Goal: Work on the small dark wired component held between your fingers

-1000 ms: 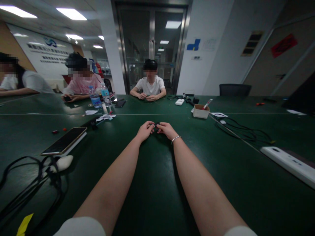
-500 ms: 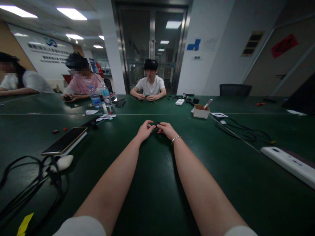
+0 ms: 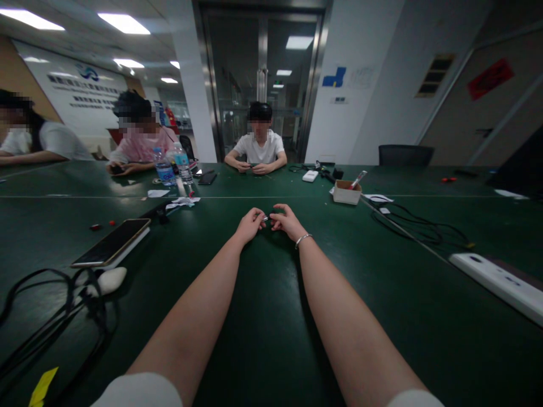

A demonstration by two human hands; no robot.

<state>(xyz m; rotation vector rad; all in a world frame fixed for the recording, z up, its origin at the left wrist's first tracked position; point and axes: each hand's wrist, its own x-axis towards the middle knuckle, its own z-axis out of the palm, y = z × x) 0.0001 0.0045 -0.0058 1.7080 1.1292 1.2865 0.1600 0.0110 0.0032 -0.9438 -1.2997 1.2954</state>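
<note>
Small dark piece (image 3: 266, 219) pinched over a green counter (image 3: 271, 316)

Left hand (image 3: 251, 224) comes first: it is drawn into a pinch, thumb and fingertips gripping the piece, and a silvery bit of it shows at their tips. Just beside it, the right hand (image 3: 288, 222) is half spread, its forefinger curving up away from the thumb, close to the piece. Whether any of its fingertips touch the piece is too small to tell. Fingers cover most of the piece, so its shape cannot be made out. A silver bracelet (image 3: 302, 239) circles the right wrist.

Around them, from the left: a yellow tag (image 3: 43, 385) lies near black cables (image 3: 97, 311), which cross a white rounded object (image 3: 112, 281). Beyond that, a phone (image 3: 112, 243) rests on something white, with small red pieces (image 3: 112, 223) near its far end. Farther off stand two bottles (image 3: 164, 172), crumpled papers (image 3: 183, 202) lying nearer. Past the hands, a person in a white top (image 3: 262, 148) sits across the counter. To the right come a small box (image 3: 347, 194) with a slim item leaning out and, near the right edge, a long white casing (image 3: 496, 282).
</note>
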